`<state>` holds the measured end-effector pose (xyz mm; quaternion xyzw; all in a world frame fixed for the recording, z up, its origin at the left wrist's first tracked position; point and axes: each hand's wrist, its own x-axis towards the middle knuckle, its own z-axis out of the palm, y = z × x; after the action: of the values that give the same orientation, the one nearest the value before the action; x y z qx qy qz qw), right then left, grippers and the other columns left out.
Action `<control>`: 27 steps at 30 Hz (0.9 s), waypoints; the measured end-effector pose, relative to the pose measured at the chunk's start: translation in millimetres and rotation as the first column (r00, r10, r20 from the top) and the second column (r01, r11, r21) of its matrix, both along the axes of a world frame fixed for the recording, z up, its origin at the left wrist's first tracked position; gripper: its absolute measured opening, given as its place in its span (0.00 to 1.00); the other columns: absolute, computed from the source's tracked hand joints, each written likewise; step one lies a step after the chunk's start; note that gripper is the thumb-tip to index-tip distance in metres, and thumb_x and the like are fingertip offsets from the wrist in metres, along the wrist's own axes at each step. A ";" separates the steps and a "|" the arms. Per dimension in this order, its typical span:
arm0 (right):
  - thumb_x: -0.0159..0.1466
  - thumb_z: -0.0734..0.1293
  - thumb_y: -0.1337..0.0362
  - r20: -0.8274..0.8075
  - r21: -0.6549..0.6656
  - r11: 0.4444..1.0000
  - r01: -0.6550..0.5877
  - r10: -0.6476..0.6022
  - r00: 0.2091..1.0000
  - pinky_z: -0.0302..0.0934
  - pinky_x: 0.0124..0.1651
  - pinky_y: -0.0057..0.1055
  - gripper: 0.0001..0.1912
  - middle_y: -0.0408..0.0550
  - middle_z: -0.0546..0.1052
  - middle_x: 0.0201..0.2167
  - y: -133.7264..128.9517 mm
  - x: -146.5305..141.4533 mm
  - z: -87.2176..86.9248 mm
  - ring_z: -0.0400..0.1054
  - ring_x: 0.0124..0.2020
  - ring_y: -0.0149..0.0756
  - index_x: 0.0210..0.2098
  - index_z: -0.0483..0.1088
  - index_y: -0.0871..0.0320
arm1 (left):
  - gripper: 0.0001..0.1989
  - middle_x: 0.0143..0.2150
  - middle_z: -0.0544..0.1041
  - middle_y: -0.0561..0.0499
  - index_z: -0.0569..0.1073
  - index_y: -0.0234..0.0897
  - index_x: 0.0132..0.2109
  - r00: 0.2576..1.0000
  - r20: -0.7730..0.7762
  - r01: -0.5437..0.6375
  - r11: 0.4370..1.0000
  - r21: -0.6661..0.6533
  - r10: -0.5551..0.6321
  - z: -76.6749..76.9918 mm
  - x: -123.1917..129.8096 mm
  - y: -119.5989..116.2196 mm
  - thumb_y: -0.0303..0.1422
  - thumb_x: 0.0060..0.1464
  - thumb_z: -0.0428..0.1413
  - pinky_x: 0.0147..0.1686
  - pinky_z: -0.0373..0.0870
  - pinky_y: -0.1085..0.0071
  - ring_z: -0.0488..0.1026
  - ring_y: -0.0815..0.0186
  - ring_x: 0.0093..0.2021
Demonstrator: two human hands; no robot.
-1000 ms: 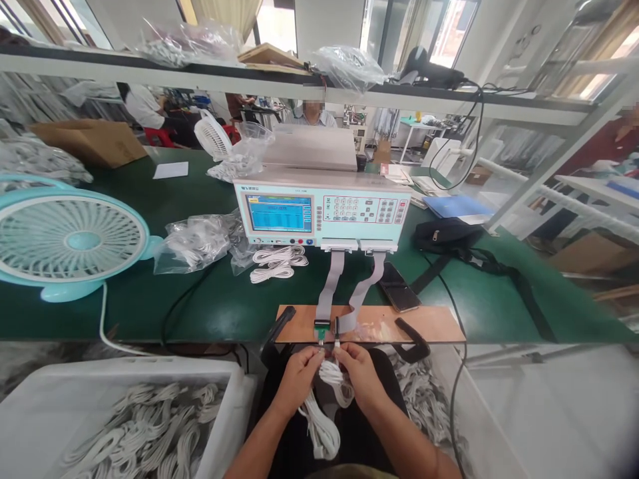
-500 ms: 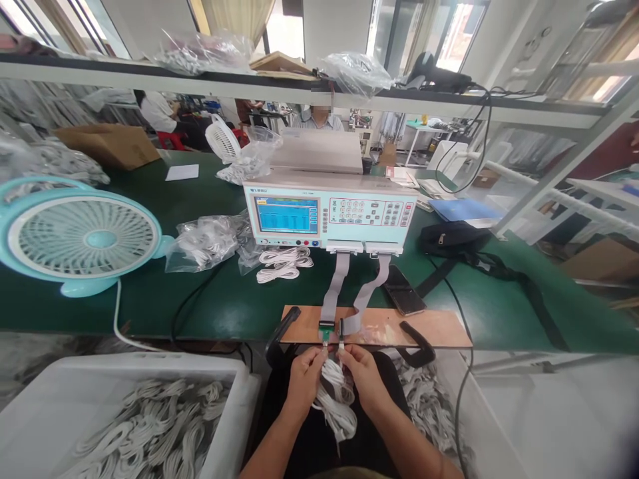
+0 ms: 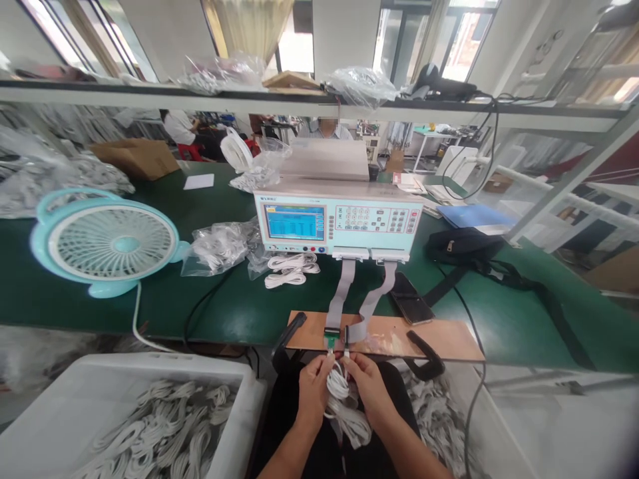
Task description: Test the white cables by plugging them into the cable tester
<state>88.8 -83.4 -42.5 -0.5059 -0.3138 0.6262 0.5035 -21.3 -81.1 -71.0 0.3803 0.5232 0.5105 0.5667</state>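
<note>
A coiled white cable (image 3: 352, 422) hangs between my two hands, below the table edge. My left hand (image 3: 314, 382) pinches one cable end at the green circuit board (image 3: 331, 342). My right hand (image 3: 367, 382) pinches the other end, close to the black connector (image 3: 347, 332) beside that board. Whether the plugs are seated I cannot tell, as fingertips cover them. Grey ribbon cables (image 3: 341, 293) run from both connectors up to the tester (image 3: 339, 223), whose blue screen is lit. The connectors rest on a copper-coloured board (image 3: 394, 336).
Bins of coiled cables stand left (image 3: 200, 362) and right (image 3: 479, 412). Black clamps (image 3: 426, 356) grip the board's edge. On the green table are a fan (image 3: 110, 243), bundled white cables (image 3: 292, 269), a phone (image 3: 410, 298) and a black bag (image 3: 464, 245). People sit beyond.
The whole view has shifted slightly right and down. Both hands stay pinched on the cable ends by the connectors, and the hanging coil has swung slightly.
</note>
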 end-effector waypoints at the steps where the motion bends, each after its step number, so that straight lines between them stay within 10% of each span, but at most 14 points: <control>1: 0.50 0.69 0.55 0.008 0.005 1.000 0.003 -0.003 1.000 0.50 0.27 0.25 0.14 0.38 0.64 0.16 -0.2 -0.3 -0.9 0.53 0.20 0.27 0.20 0.67 0.61 | 0.16 0.20 0.69 0.54 0.74 0.32 0.27 1.000 -0.015 -0.004 1.000 0.000 0.004 -1.0 0.0 0.5 0.43 0.47 0.55 0.25 0.59 0.76 0.63 0.69 0.24; 10: 0.46 0.69 0.49 0.020 0.075 0.997 0.015 -0.016 1.000 0.52 0.27 0.27 0.19 0.40 0.66 0.15 5.6 -1.4 -21.7 0.56 0.21 0.30 0.21 0.70 0.60 | 0.17 0.20 0.64 0.55 0.67 0.32 0.24 0.996 0.020 0.084 0.992 0.090 -0.086 -1.7 -2.2 12.1 0.43 0.49 0.53 0.25 0.56 0.76 0.57 0.72 0.23; 27: 0.45 0.70 0.48 -0.034 0.084 0.996 0.036 -0.033 0.999 0.54 0.29 0.27 0.20 0.41 0.67 0.16 -1.3 -4.8 -4.6 0.59 0.23 0.31 0.18 0.68 0.60 | 0.23 0.19 0.62 0.56 0.65 0.34 0.20 0.993 -0.082 0.088 0.992 0.088 -0.081 12.3 -3.9 11.2 0.52 0.43 0.53 0.24 0.57 0.75 0.57 0.71 0.23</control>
<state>84.1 -84.6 -47.1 -0.4793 -0.3227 0.6117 0.5402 -25.2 -69.8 -58.7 0.4473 0.5042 0.4942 0.5490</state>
